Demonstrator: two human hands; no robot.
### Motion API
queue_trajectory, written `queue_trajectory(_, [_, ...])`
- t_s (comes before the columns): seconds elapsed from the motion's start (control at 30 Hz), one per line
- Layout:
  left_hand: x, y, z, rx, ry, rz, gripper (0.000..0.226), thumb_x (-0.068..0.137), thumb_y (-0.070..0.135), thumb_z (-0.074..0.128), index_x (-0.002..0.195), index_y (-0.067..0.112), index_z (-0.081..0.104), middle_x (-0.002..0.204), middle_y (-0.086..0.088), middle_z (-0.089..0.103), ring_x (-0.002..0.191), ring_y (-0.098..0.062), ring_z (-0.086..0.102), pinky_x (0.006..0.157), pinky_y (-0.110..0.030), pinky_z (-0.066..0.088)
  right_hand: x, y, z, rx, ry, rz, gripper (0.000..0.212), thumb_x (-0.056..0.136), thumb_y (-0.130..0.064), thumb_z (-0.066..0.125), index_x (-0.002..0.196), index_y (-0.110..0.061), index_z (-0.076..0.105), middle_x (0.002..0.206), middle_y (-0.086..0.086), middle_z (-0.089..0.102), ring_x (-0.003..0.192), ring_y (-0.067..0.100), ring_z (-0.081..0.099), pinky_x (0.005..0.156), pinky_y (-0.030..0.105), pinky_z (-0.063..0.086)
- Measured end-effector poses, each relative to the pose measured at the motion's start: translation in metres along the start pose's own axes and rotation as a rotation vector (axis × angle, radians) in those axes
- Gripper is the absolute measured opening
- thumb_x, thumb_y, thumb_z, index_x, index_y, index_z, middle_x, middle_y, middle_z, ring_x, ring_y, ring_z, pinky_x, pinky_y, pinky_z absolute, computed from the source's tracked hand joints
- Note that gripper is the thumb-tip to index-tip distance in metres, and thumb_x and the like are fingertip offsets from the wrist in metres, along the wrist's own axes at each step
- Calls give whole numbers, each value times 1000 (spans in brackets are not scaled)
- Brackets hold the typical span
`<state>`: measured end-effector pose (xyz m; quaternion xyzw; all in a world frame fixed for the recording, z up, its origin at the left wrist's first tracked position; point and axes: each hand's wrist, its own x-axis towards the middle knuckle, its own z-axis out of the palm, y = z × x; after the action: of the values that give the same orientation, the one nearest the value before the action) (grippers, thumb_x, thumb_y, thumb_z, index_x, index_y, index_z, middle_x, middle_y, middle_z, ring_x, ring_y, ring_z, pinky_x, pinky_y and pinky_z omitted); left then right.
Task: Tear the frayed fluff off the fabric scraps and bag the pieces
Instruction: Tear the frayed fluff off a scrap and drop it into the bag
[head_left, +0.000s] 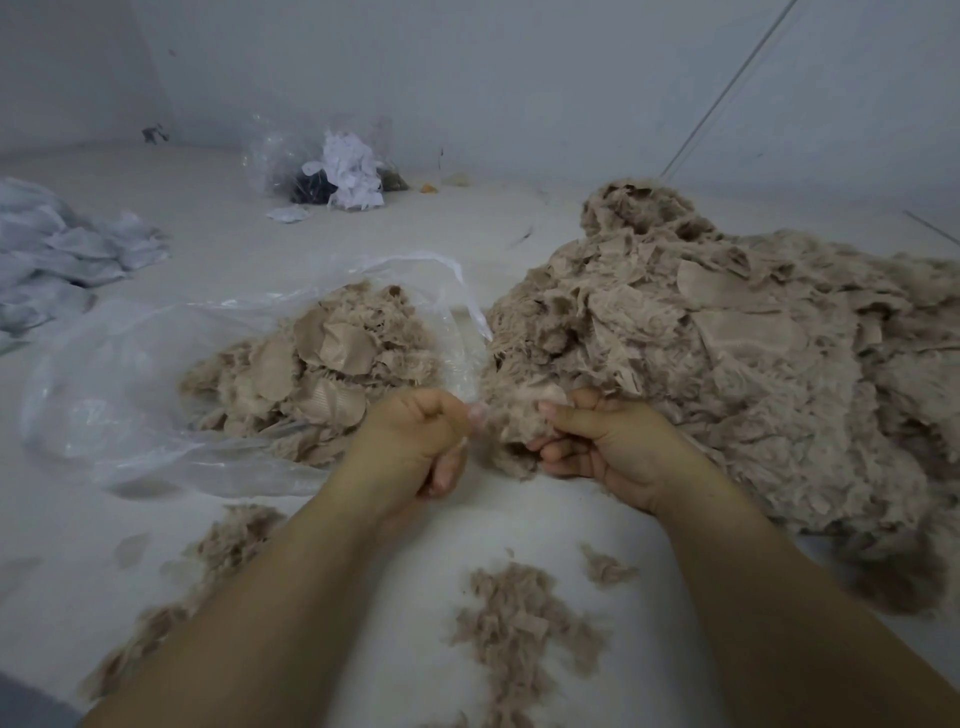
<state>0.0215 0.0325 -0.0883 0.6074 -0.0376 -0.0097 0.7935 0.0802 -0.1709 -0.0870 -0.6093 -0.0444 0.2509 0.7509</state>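
Both hands grip one fluffy scrap (506, 423) at the near edge of the big pile (727, 364): left hand (415, 447) pinches its fluff with curled fingers, right hand (608, 447) clasps its other side. Left of them lies an open bag (130, 374) holding trimmed pieces (317, 374); torn fluff (514, 629) litters the white surface (218, 234) nearer.

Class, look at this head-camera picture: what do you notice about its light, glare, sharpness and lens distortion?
Head view: light is dim, flat and bluish, with only faint shadows. The clear bag shows mild glare on its folds. The hands, left and right, and the big scrap pile are fairly sharp; the far bag is softer. The wide lens stretches the forearms at the bottom.
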Motion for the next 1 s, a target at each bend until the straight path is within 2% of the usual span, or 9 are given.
queue_trajectory(0.07, [-8, 2, -1, 114, -342, -210, 53, 74, 52, 74, 70, 0, 66, 47, -16, 58, 28, -15, 45, 35, -14, 24, -1, 1, 1, -20, -11, -7, 35, 64, -25, 76, 90, -5, 62, 71, 10, 72, 54, 13, 68, 53, 26, 58])
queue_trajectory(0.13, [-11, 5, 2, 219, -538, -320, 66, 79, 62, 68, 78, -4, 68, 62, -22, 68, 33, -18, 55, 35, -15, 21, -2, -1, 0, -30, -22, -11, 32, 65, -23, 77, 89, -7, 63, 71, 8, 71, 58, 15, 69, 54, 26, 58])
queue_trajectory(0.37, [0, 1, 17, 227, -102, -389, 76, 75, 72, 60, 79, -3, 64, 70, -31, 66, 34, -25, 54, 35, -14, 18, -2, -1, 0, -47, -62, -18, 10, 65, -16, 77, 74, -15, 73, 82, 10, 72, 62, 15, 68, 59, 26, 59])
queue_trajectory(0.53, [-3, -2, 30, 269, -46, -342, 33, 87, 25, 73, 63, 4, 66, 60, -17, 67, 32, -18, 52, 35, -14, 20, -3, -1, 0, -82, -72, -31, 24, 61, -15, 77, 84, -14, 69, 80, 8, 74, 70, 17, 72, 58, 24, 57])
queue_trajectory(0.63, [-5, -2, 27, 273, -27, -321, 29, 89, 17, 71, 66, 2, 62, 51, -11, 62, 30, -16, 47, 36, -13, 22, -4, -2, 1, -89, -99, -39, 23, 60, -18, 81, 82, -21, 76, 86, 4, 76, 79, 17, 73, 64, 24, 57])
queue_trajectory(0.73, [-6, 0, 27, 322, -68, -308, 34, 87, 21, 73, 60, 4, 60, 45, -9, 58, 27, -14, 43, 36, -14, 23, -4, -1, 5, -138, -103, -75, 15, 61, -24, 81, 75, -29, 79, 81, 1, 76, 75, 13, 73, 63, 23, 56])
queue_trajectory(0.83, [-8, 0, 21, 339, -156, -279, 31, 78, 23, 79, 58, 6, 62, 47, -12, 59, 29, -16, 45, 36, -15, 25, -2, 2, 5, -130, -66, -85, 12, 59, -25, 81, 69, -21, 77, 76, 6, 75, 69, 16, 70, 63, 27, 57])
queue_trajectory(0.93, [-11, 5, 11, 385, -455, -281, 19, 74, 16, 82, 67, 4, 70, 53, -14, 65, 34, -15, 54, 37, -16, 37, 0, 3, 3, -114, -50, -83, 9, 61, -24, 79, 67, -18, 77, 72, 7, 73, 66, 16, 69, 66, 29, 59])
queue_trajectory(1.0, [-14, 11, 6, 418, -675, -321, 5, 80, 4, 76, 85, 5, 76, 72, -13, 73, 43, -13, 63, 38, -17, 43, 0, 3, 1, -76, -36, -76, 6, 61, -22, 79, 65, -19, 77, 71, 6, 73, 66, 15, 70, 67, 29, 61])
